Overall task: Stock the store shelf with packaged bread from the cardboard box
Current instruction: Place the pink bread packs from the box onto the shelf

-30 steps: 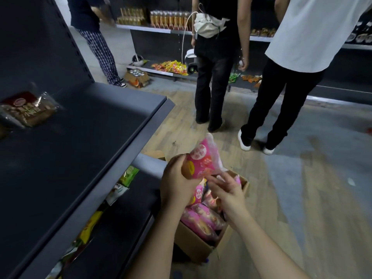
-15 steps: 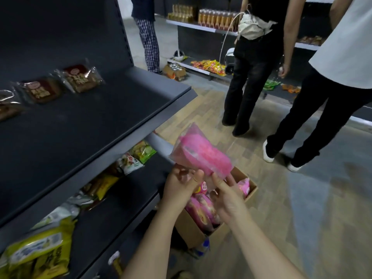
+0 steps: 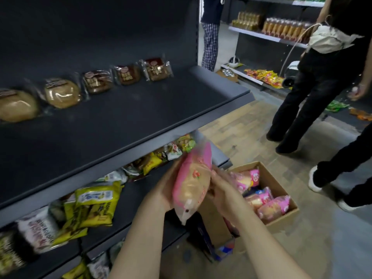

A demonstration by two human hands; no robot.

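5 breads line shelf as left hand, right hand grip pink pack.

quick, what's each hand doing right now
Left hand: holding the pink bread package.
Right hand: gripping the same package's other side.

Store aisle. Wood-plank floor in the middle, grey floor strip near right. Far shelving unit has dark back panels and pale ledges, stocked with bottles. Person in black stands right. Dim, even light.
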